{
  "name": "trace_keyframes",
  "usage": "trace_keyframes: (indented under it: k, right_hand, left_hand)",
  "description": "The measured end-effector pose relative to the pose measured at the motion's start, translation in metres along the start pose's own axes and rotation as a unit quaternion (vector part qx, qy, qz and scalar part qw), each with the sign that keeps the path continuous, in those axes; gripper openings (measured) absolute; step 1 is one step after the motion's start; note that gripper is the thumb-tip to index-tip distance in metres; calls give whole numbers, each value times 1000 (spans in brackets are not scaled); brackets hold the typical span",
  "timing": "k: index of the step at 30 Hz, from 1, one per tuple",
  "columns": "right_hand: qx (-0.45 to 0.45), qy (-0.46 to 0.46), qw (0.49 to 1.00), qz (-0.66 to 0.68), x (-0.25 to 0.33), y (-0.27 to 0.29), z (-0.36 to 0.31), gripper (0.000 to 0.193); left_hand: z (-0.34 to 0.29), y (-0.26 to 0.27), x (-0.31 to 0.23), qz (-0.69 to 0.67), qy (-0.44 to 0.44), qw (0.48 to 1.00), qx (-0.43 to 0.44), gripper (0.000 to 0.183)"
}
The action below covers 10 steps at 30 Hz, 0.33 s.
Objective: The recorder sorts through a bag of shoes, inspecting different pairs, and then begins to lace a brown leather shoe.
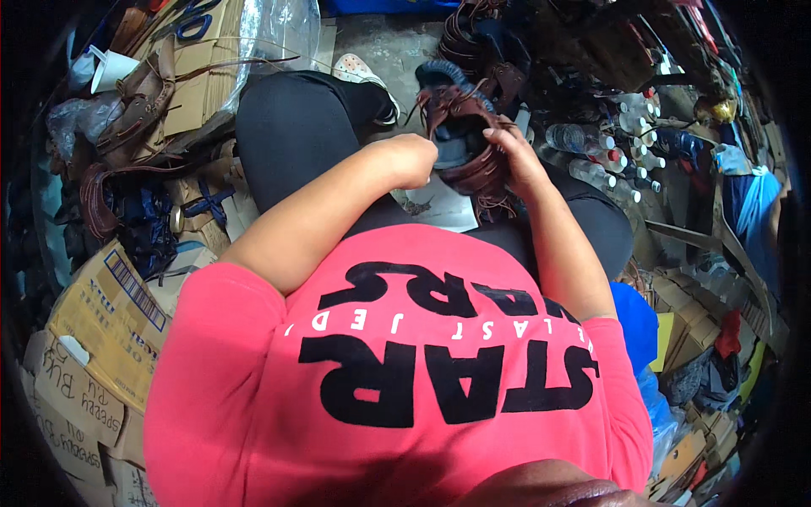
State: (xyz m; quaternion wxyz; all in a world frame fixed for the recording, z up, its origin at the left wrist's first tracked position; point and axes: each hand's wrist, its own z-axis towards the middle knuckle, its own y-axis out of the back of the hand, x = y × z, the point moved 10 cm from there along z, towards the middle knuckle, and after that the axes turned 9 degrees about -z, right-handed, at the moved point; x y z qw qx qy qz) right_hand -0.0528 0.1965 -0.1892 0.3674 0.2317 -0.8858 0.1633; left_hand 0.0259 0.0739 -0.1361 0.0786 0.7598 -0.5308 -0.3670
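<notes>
A dark brown leather shoe (475, 175) with a dark lining and loose laces is held over my lap, its opening facing up. My right hand (517, 159) grips its right side, with the thumb at the rim of the opening and the fingers around the outside. At the shoe's left edge, my left hand (411, 160) is closed with its knuckles up. Whatever its fingers pinch is hidden. Behind the shoe lie more brown laced pieces (460, 34), partly in shadow.
Clear plastic bottles (591, 152) crowd the floor at the right. To the left are stacked cardboard (198, 93), blue-handled scissors (194, 27), a white cup (113, 71) and brown leather pieces (139, 110). Cardboard boxes (106, 317) stand at the lower left, and a blue bag (634, 325) at the right.
</notes>
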Motion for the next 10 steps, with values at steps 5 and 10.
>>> trace_keyframes:
  k: [5,10]
  right_hand:
    - [-41,115,988,-92,58,-9,52,105]
    - [-41,229,953,-195,88,-52,122,105]
  left_hand:
    - [-72,114,7,-209,-111,947,-217,24]
    - [-55,135,86,-490,-75,821,-282,28]
